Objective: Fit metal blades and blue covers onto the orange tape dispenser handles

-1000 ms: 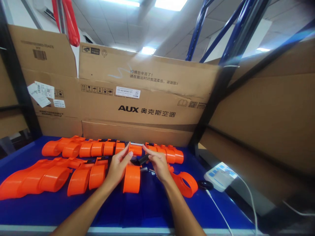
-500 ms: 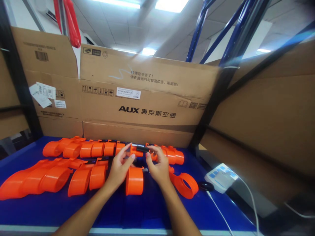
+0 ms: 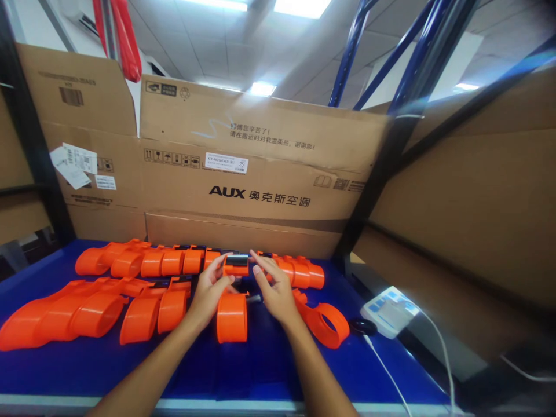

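Near the middle of the blue table, my left hand [image 3: 211, 289] grips an orange part [image 3: 237, 270] by its left side. A black cylindrical piece [image 3: 237, 260] lies along the top of that part. My right hand [image 3: 274, 288] is at the right, its fingers apart, with fingertips close to the end of the black piece; nothing shows between them. Below the hands hangs or stands an orange ring [image 3: 232, 318] with a grey stub at its right; whether it joins the held part is hidden.
Two rows of orange ring parts [image 3: 139, 318] cover the table [image 3: 191, 376] at the left. Another orange ring [image 3: 332, 324] lies at the right, beside a black object [image 3: 364, 327] and a white device [image 3: 389, 313] with cables. Cardboard [image 3: 260, 174] stands behind.
The black piece has moved left onto the orange part. My right hand's fingers have opened away from it. The orange ring below has shifted slightly left.
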Available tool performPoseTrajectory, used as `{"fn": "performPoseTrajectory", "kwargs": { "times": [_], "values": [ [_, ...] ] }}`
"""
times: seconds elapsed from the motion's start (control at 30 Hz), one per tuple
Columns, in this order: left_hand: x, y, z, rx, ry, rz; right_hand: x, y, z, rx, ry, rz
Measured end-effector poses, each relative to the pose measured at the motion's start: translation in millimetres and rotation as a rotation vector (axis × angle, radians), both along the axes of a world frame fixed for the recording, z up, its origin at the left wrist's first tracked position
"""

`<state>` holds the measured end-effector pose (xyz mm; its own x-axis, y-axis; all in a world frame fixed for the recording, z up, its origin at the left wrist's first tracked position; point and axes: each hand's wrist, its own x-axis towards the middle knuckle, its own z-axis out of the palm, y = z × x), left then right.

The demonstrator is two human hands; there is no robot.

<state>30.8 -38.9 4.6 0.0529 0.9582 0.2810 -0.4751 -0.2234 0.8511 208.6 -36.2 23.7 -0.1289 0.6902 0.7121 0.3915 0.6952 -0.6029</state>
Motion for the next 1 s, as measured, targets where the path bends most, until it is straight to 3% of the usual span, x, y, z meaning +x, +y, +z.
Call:
{"fn": "performPoseTrajectory", "kwargs": {
  "times": [0.13, 0.3, 0.43, 0.77, 1.0],
  "values": [
    [-5, 2, 2.5, -0.109, -0.083, 0.071, 5, 9, -8.2, -0.115, -0.04, -0.106],
    [-9, 4, 3.8, -0.177, -0.09, 0.109, 10, 13, -20.1, -0.288, -0.405, -0.23],
    [-9, 3, 5.3, -0.164, -0.065, 0.126, 12, 11, -22.3, -0.375, -0.58, -0.281],
    [-8, 4, 2.9, -0.141, -0.053, 0.124, 11, 10, -21.0, -0.373, -0.646, -0.243],
    [-7, 4, 1.8, -0.136, -0.047, 0.136, 5, 13, -23.2, -0.363, -0.605, -0.105]
  ]
}}
